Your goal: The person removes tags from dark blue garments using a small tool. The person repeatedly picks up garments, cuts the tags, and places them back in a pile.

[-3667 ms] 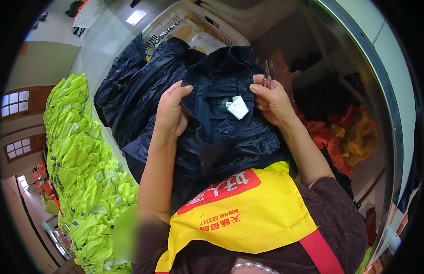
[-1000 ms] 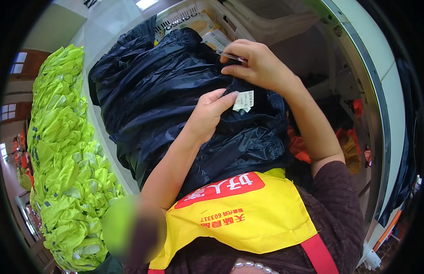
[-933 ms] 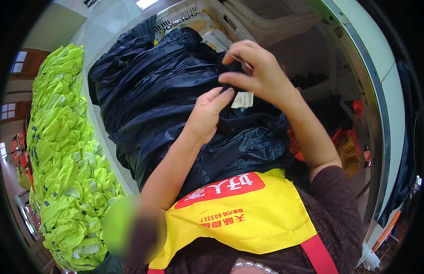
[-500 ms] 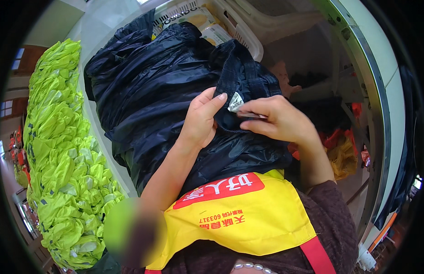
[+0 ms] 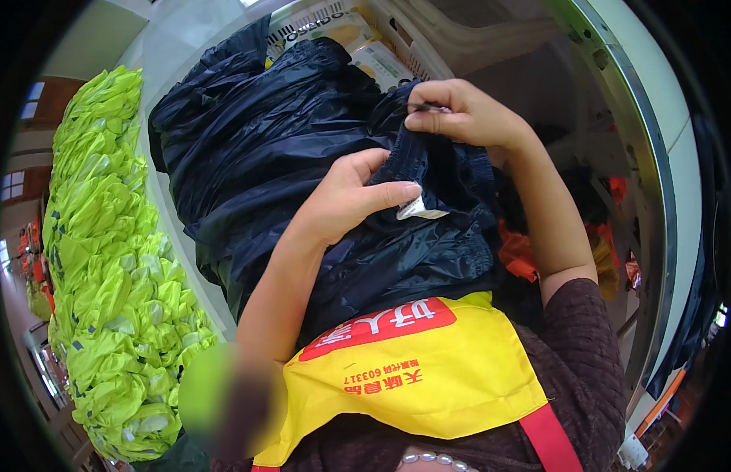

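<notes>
Your right hand (image 5: 468,118) has its thumb and forefinger pinched shut on a fold of the dark navy garment (image 5: 318,181), at the waistband edge, and a thin dark tool (image 5: 424,106) pokes out from between those fingertips toward 9 o'clock; what kind of tool it is cannot be told. The remaining fingers curl narrow over the cloth. Your left hand (image 5: 346,197) lies flat on the same garment, fingers together and stretched toward 3 o'clock, the fingertips (image 5: 405,189) pressing on the fabric just above a small white sewn-in label (image 5: 417,208). The label sits at about 5 o'clock from those fingertips, touching them or nearly so, and at 6 o'clock below your right hand, near but apart from it.

The garment is bunched between both hands and runs on from the left hand toward 10 o'clock, where it joins a heap of like navy pieces on the white table (image 5: 173,228). At 9 o'clock from the heap, well apart from your hands, a long row of neon yellow-green vests (image 5: 106,259) runs along the table's far side. At 12 o'clock beyond the right hand stands a white plastic crate (image 5: 405,39) with packets in it. At 6 o'clock, near your body, hangs your yellow apron (image 5: 428,377) with a red patch. At 4 o'clock from the label, orange cloth (image 5: 519,256) shows beneath your right forearm.
</notes>
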Demonstrator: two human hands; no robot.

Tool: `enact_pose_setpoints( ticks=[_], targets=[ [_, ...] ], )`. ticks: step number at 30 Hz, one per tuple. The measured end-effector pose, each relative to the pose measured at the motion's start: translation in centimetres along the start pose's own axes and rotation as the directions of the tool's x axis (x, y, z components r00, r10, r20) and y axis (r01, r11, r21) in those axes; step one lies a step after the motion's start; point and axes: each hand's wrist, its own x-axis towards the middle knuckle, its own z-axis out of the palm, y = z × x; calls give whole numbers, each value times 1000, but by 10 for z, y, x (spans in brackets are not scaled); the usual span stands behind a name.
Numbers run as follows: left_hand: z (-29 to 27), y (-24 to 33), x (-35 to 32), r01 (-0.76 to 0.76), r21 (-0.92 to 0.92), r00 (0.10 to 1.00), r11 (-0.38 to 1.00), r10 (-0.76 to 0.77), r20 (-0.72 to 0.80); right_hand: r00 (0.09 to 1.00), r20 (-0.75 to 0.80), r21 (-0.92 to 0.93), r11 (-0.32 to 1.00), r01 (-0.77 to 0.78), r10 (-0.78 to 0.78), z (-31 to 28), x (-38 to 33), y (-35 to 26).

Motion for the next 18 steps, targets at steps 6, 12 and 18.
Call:
enact_pose_setpoints(
  ticks=[6,12,18],
  targets=[
    [8,11,4,39,162,999,986,-35,-30,961,-277,-107,993,-55,24,-9,10,-5],
    [11,-6,1,-108,36,994,994,108,-2,943,-308,164,983,-79,127,4,21,26],
    [9,-14,6,-175,15,984,984,175,12,939,-238,216,956,-197,247,8,19,25]
  ],
)
